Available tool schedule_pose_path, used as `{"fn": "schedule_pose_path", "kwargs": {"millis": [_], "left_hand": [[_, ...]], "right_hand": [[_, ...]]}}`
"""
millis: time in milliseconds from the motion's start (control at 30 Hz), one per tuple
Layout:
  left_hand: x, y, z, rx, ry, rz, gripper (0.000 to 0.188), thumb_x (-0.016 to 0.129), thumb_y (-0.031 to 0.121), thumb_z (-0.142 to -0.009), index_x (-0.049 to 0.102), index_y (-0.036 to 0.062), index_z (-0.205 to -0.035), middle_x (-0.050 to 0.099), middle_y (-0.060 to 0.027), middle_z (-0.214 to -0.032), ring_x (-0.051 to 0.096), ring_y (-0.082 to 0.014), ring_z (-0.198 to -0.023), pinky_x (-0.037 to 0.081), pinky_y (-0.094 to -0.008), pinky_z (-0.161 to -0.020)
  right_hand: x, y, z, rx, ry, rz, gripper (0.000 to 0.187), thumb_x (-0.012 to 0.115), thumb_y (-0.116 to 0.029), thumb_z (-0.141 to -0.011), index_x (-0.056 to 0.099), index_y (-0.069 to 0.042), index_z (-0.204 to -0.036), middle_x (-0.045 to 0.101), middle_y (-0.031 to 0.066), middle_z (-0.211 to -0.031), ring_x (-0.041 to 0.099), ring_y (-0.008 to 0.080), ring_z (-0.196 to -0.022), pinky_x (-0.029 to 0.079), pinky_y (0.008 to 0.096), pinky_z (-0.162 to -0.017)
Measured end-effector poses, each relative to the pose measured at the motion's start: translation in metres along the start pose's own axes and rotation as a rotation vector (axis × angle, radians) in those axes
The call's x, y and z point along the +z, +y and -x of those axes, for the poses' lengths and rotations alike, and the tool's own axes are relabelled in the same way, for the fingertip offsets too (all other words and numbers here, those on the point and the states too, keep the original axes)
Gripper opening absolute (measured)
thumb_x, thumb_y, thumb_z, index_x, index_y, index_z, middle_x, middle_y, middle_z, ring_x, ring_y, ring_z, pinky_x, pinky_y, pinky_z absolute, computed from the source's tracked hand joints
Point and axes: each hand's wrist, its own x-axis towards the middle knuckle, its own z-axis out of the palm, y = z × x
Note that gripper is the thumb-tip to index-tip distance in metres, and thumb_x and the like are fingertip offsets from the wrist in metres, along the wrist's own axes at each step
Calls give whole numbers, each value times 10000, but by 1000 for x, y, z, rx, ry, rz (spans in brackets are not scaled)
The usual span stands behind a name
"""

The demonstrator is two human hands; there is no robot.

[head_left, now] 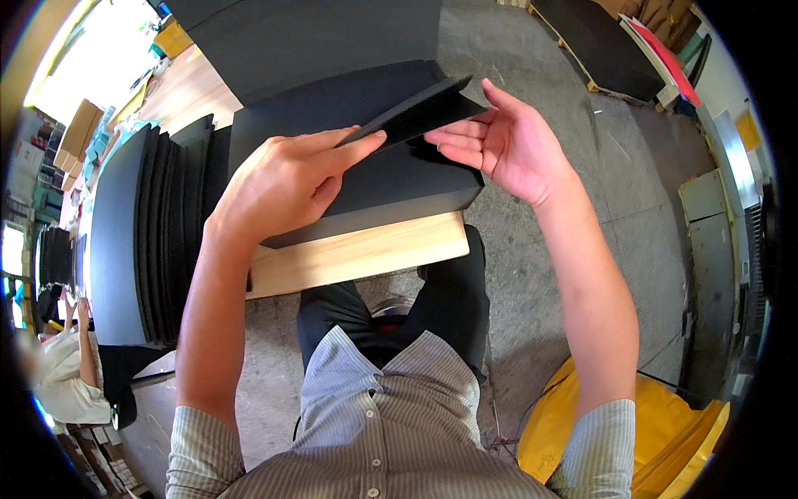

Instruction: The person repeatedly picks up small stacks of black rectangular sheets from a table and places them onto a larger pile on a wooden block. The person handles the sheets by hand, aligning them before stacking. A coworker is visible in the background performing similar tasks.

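Note:
My left hand (283, 183) grips a narrow black folded board (416, 108), its fingers stretched along the near end. The board tilts up toward the right and its folds stand apart at the far end. Beside that end, my right hand (519, 145) is open, palm turned toward the board and thumb raised. Its fingertips are close to the board's lower edge; whether they touch it I cannot tell. Under both hands lies a large, thick black panel (399, 187), partly covered by my left hand. Another black panel (324, 41) rises behind it.
The wooden table (374, 249) ends just before my knees. Several curved black boards (125, 241) stand in a row on the left. A yellow sheet or bag (573, 424) lies at lower right. Past the row, a person in white (71, 374) sits at far left.

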Motion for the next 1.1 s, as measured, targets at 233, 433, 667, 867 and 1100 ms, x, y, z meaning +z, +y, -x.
{"fn": "schedule_pose_path", "kwargs": {"millis": [233,433,667,867,1100], "left_hand": [[4,1,-4,7,4,0,420,657,34,-876,667,114,-1288,554,-96,-727,565,-245,-561,477,-354,-555],[4,1,-3,16,-10,-9,428,699,81,-858,672,128,-1283,658,-112,-896,637,-268,-647,515,-355,-606],[7,5,1,7,-63,-105,491,723,103,-816,669,213,-1291,671,-115,-1257,722,-269,-916,594,-349,-788],[13,3,8,-2,-59,-165,532,620,39,-801,665,238,-1293,664,-107,-1272,717,-258,-983,606,-359,-791],[15,13,18,95,-104,-382,527,456,177,-962,491,422,-1427,537,-154,-1425,639,-338,-1174,601,-409,-885]], "right_hand": [[-1,-3,4,-26,-11,90,450,474,-232,-1004,494,181,-1181,616,381,-1136,672,423,-1048,611,448,-851],[-4,-8,5,14,102,249,310,537,-137,-923,563,119,-1095,683,300,-995,727,369,-877,635,412,-703],[-6,-3,8,-28,164,419,232,644,-133,-888,624,71,-995,705,187,-870,735,290,-766,615,331,-596],[-7,0,2,-24,140,292,397,622,-332,-964,619,59,-1032,708,189,-904,736,299,-783,624,350,-611],[6,-12,-19,116,114,215,417,665,-285,-951,611,76,-1155,699,172,-1045,715,267,-903,614,382,-782]]}}
